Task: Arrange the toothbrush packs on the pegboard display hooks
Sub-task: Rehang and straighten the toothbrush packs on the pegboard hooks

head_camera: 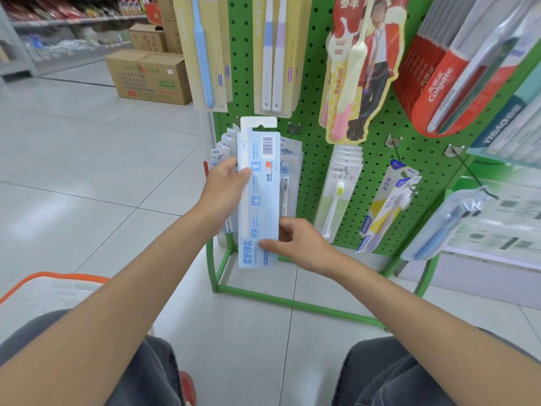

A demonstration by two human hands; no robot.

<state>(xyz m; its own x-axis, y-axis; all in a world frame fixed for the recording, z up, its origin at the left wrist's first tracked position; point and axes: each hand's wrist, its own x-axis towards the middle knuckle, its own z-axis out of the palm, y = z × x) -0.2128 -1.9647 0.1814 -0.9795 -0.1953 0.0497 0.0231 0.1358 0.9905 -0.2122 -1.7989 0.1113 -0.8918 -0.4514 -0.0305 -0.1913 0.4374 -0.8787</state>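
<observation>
I read the pack as upright at frame centre, barcode side toward the camera. The left hand grips its left edge at mid-height, thumb across the front and fingers curled behind. The right hand pinches the lower end, thumb on the front and fingers behind. The pack's slotted top stands in front of the green pegboard, just before a row of like packs hanging at the board's lower left. Other packs hang right of centre. A basket sits at lower left. Cartons stand at upper left.
</observation>
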